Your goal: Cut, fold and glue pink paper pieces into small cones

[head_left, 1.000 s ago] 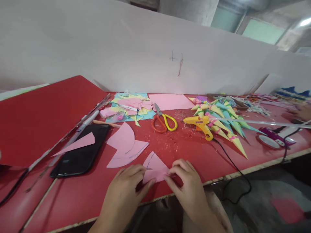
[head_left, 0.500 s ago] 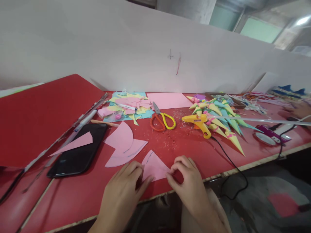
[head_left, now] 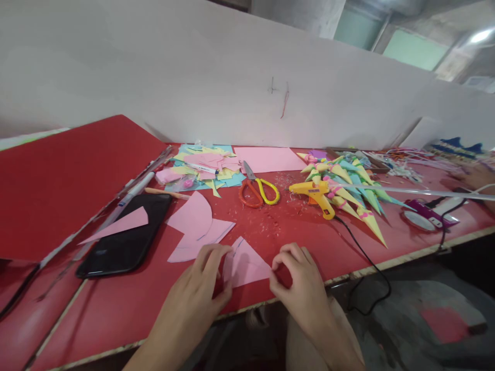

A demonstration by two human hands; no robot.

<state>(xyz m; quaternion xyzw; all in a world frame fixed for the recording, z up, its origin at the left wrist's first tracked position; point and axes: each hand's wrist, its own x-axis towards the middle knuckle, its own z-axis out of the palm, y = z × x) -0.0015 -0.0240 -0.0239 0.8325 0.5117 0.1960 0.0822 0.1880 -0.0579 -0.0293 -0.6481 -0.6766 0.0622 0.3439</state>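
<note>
A wedge-shaped piece of pink paper (head_left: 249,265) with a dark pen line near its curved edge lies at the table's front. My left hand (head_left: 199,283) is curled round its left side, where the paper bends upward between thumb and fingers. At the right corner, my right hand (head_left: 297,273) pinches the paper's tip between thumb and forefinger. Beyond my left hand are two more pink paper pieces, a rounded piece (head_left: 195,216) overlapping a marked piece (head_left: 220,232). Yellow-and-red-handled scissors (head_left: 260,190) and a yellow glue gun (head_left: 315,193) lie farther back.
A black phone (head_left: 124,237) bears a narrow pink paper strip (head_left: 121,226). Paper scraps (head_left: 209,165) and a pink sheet (head_left: 268,159) lie along the white wall. Decorated paper cones (head_left: 353,188) are heaped at right. The glue gun's black cord (head_left: 367,257) hangs over the front edge.
My left thumb has drawn back off the paper toward its left edge, and that edge now bends up. My right hand keeps its pinch at the right corner.
</note>
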